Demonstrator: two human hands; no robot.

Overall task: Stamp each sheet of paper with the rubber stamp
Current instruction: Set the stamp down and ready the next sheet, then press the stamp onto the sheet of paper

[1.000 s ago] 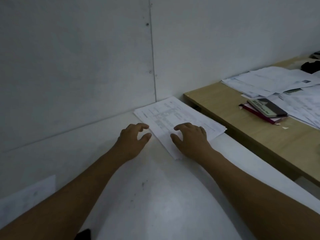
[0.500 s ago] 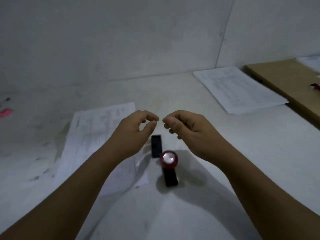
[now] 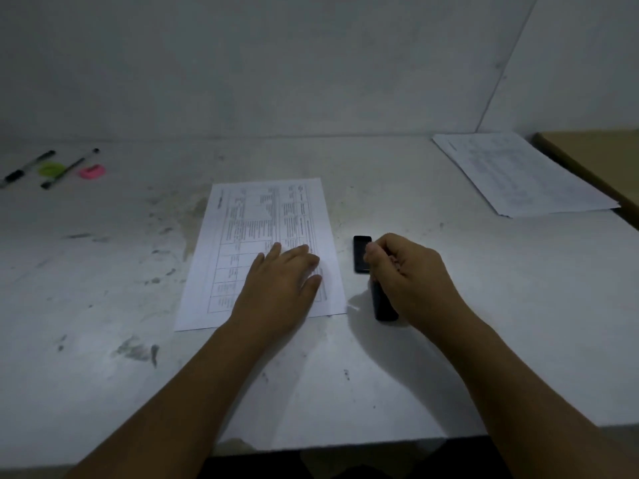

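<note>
Standing by the bench (image 3: pixel 484 323): the person's left hand (image 3: pixel 280 288) lies flat, fingers straight, on the near right part of a printed sheet (image 3: pixel 262 243) sitting mid-bench. The right hand (image 3: pixel 411 274) is curled around a dark stamp (image 3: pixel 382 305) just off the sheet's near right corner. A small black case (image 3: pixel 362 254) lies right by that hand's fingertips; can't tell if it's a cap or an ink pad. A stack of papers (image 3: pixel 518 174) sits at the far right corner beside a wooden table (image 3: pixel 601 157). Two pens (image 3: pixel 69 168), a green thing (image 3: pixel 50 168) and a pink thing (image 3: pixel 92 171) lie far left.
</note>
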